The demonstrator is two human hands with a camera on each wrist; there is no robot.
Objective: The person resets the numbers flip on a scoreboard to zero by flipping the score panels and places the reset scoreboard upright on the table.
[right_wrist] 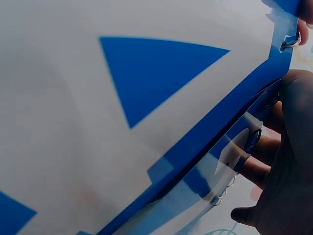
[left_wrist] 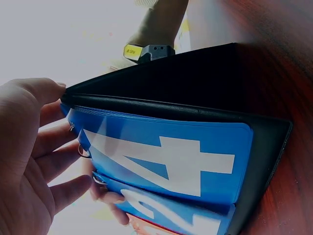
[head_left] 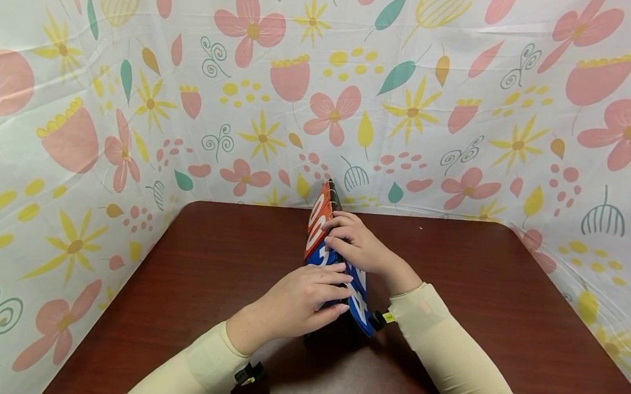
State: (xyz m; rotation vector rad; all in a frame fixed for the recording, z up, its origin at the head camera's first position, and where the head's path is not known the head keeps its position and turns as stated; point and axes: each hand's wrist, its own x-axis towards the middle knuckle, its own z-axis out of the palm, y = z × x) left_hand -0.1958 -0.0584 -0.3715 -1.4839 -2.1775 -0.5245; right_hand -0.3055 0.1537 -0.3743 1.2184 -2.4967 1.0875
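Note:
A flip scoreboard (head_left: 317, 223) stands tent-like on the table, with red and blue number cards on rings along its top. My left hand (head_left: 312, 295) lies over its near end. In the left wrist view the left thumb (left_wrist: 51, 90) touches the black stand's top corner (left_wrist: 146, 81), its other fingers spread beside the rings near a blue card marked 4 (left_wrist: 217, 161). Farther along, my right hand (head_left: 358, 242) rests over the top edge, fingertips at the blue cards. Up close in the right wrist view is a blue-and-white card (right_wrist: 161, 73); the right thumb (right_wrist: 243, 215) stands apart.
The scoreboard is on a dark reddish-brown table (head_left: 216, 244). A white floral cloth (head_left: 397, 115) hangs round the back and sides. Small black cameras are worn at the wrists, the left one (head_left: 250, 373) low over the table.

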